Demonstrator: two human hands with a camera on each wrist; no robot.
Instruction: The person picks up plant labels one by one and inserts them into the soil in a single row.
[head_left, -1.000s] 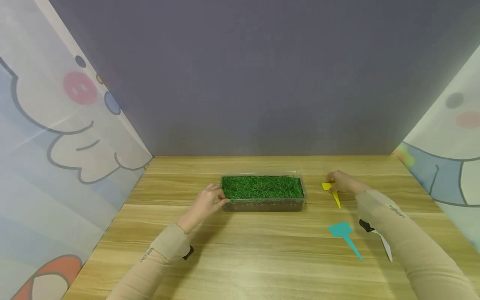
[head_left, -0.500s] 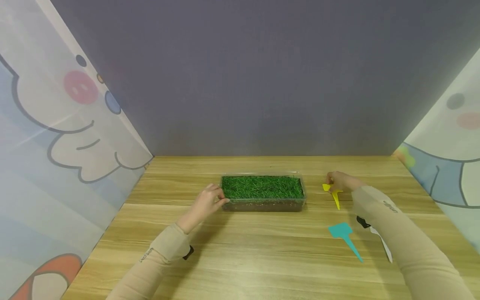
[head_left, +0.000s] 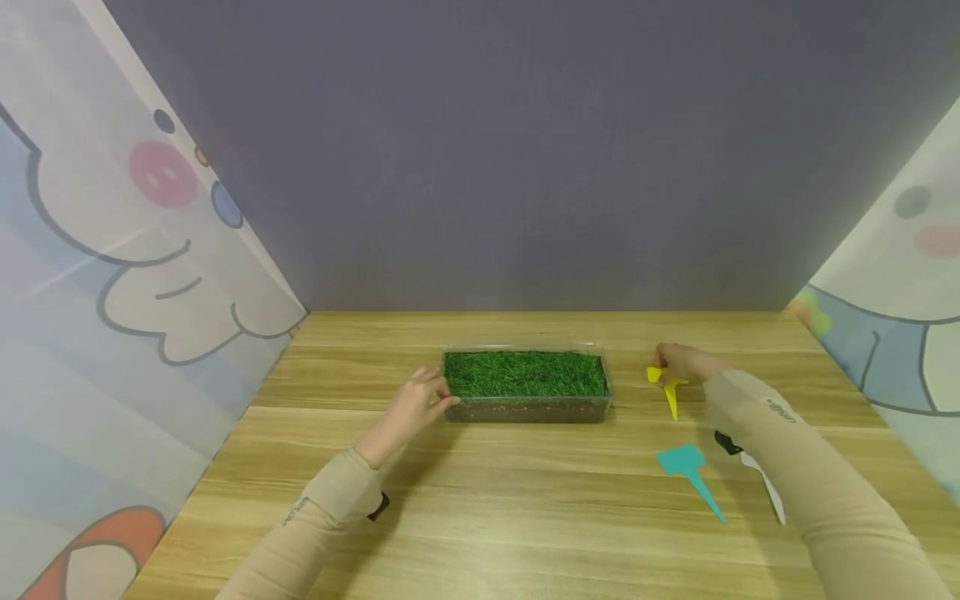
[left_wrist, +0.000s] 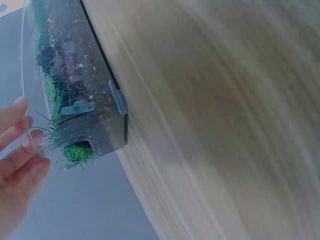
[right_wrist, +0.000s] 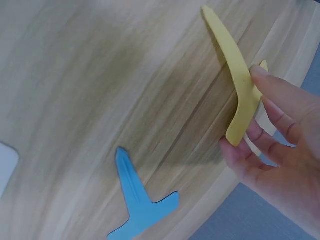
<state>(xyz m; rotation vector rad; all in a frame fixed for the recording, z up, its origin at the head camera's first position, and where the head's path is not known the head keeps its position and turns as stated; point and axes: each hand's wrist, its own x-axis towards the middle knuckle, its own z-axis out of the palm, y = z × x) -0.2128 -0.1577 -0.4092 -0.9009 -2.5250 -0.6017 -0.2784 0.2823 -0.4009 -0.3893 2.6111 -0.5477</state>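
Observation:
A clear plastic planter (head_left: 525,411) holds dark soil and green grass (head_left: 525,375) in the middle of the table. At its near left corner, my left hand (head_left: 415,402) pinches the rim; the left wrist view shows thumb and fingertips on either side of the thin clear edge (left_wrist: 24,75). To the right of the planter, my right hand (head_left: 678,363) holds a yellow T-shaped plant label (right_wrist: 240,75) by its head, between thumb and fingers. Its pointed stem aims toward me in the head view. Nearer to me lies a teal plant label (head_left: 692,471) of the same shape.
A white plant label (head_left: 768,492) lies partly hidden under my right sleeve, with a corner of it in the right wrist view. Behind the wooden table (head_left: 525,517) rises a grey panel (head_left: 525,167). Cartoon-printed sheets (head_left: 82,350) flank both sides.
The yellow plant label's stem has swung slightly to the left in my right hand, and the right forearm has shifted a little left. My left hand stays on the planter's rim.

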